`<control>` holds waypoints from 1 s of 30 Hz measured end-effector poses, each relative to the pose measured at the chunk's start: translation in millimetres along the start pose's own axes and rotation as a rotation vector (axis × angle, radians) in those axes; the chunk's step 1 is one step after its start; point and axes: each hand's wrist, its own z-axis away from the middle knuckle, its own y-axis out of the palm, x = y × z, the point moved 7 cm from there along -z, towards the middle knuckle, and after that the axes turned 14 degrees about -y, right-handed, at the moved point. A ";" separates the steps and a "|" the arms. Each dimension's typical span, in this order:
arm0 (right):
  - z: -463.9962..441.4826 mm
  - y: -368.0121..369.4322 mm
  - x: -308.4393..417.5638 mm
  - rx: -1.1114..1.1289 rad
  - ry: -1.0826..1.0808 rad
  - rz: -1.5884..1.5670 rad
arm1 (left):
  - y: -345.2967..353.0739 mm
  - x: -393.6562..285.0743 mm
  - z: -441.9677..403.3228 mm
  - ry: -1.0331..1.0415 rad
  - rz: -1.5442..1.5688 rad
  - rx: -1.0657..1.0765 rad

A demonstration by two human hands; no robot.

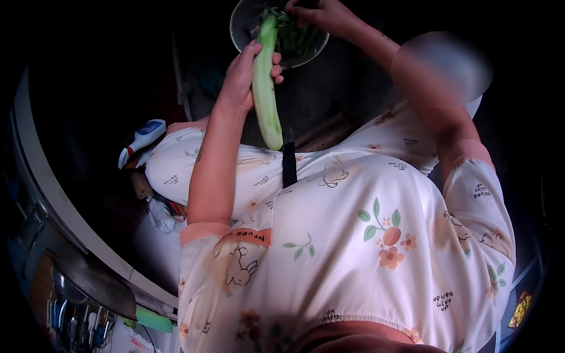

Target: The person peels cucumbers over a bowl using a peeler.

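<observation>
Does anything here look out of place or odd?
Yes: what looks like a dark-handled knife rests in the person's lap, against the white trousers, near the end of the green vegetable in the left hand. A lap seems an odd spot for a blade.

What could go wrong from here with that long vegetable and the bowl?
1. The long green vegetable might slip: the left hand grips it in its upper part, and its lower end juts outside the bowl.
2. The black-handled tool, apparently a knife, lies against the patterned clothing and could slide or nick if the person shifts.
3. Scraps might miss the bowl, as the right hand is near its rim.
</observation>
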 end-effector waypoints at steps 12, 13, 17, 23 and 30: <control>2.9 3.5 26.1 0.022 -0.039 0.319 | -0.4 6.3 3.1 -0.052 0.016 -0.075; 1.2 4.9 21.5 -0.016 -0.013 0.146 | 5.7 2.7 3.5 -0.054 0.005 -0.068; 1.7 15.1 50.1 -0.023 -0.077 0.030 | -13.2 6.2 1.6 0.019 0.073 -0.214; 6.3 38.9 44.8 0.119 -0.076 -0.077 | -22.4 5.0 -4.9 0.014 0.060 -0.196; 2.6 11.8 28.7 -0.063 0.089 0.062 | -8.2 3.0 1.0 0.022 -0.008 -0.203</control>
